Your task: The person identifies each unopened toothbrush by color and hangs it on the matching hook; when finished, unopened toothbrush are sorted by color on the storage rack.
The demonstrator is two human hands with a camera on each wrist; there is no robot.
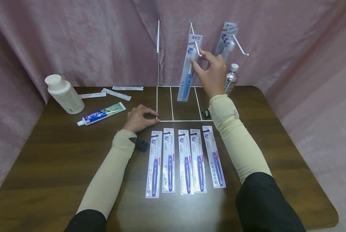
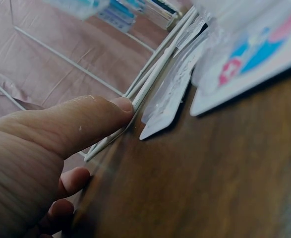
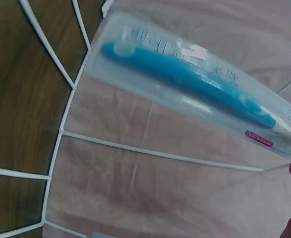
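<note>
So the right hand (image 1: 212, 72) is up at the middle hook of the white wire rack (image 1: 173, 96), its grip pinched on the top of one blue toothbrush pack (image 1: 187, 69) that hangs there, over the far middle of the table (image 1: 59, 161). The left hand (image 1: 139, 118) sits flat-ish on the wood with relaxed fingers, holding nothing, fingertips against the near-left corner of the rack's base. Counting stuff: one blue pack on the middle hook, a small bunch of packs on the right hook (image 1: 228, 38) (can't tell exactly how many, they overlap), and five purple toothbrush packs (image 1: 185, 161) in a neat row near the person, just this side of the rack. Off to the left there's one toothpaste tube (image 1: 101, 113), one white bottle (image 1: 64, 93) lying tilted, and three thin white packets (image 1: 116, 91) at the far edge. One silvery bottle (image 1: 231, 79) stands behind the right hand. The left wrist view shows something the head view doesn't: a fingertip (image 2: 118, 106) actually touching the wire, with pack corners just beside it. The right wrist view gets the blue pack (image 3: 195, 82) close up, printing and all, with only fingertips at its edge. Dark wood-grain table, pink curtain (image 1: 74, 42) all around it.
</note>
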